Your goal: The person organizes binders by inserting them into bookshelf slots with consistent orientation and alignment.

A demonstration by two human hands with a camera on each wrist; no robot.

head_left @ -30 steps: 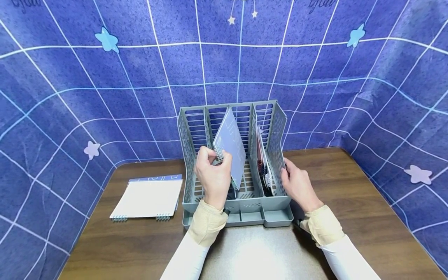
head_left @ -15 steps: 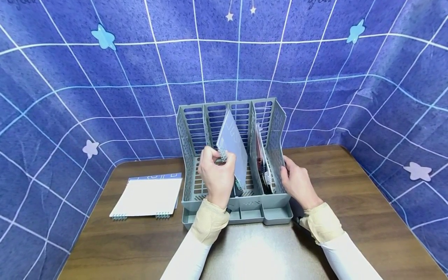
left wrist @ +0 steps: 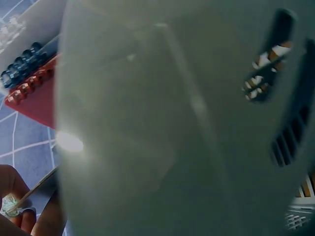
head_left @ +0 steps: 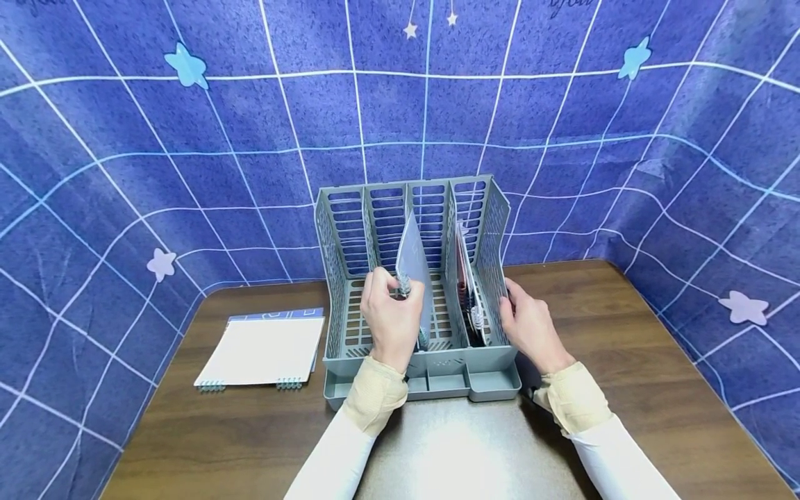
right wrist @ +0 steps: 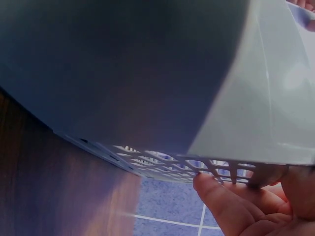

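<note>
My left hand (head_left: 392, 312) pinches the coil-bound edge of a pale blue spiral notebook (head_left: 412, 250), which stands upright inside a grey-green file organizer (head_left: 446, 362). The notebook's lower front corner is down near the organizer's front wall. In the left wrist view, fingers (left wrist: 12, 182) hold the coil at lower left, while the organizer's front (left wrist: 147, 123) hides most of the rest. My right hand (head_left: 536, 323) grips the front edge of the organizer's right side wall. In the right wrist view, a fingertip (right wrist: 204, 182) presses against that perforated wall.
Several spiral notebooks (head_left: 470, 285) stand in the organizer's rightmost compartment, among them a red one (left wrist: 37, 101). Left of the organizer, a white-paged notebook (head_left: 259, 351) lies over a blue one (head_left: 275, 314) on the wooden table (head_left: 169, 437). A patterned blue cloth (head_left: 250, 139) hangs behind.
My left hand has moved slightly right, and the notebook it pinches has gone lower into the organizer and turned more edge-on. The right hand stays on the side wall.
</note>
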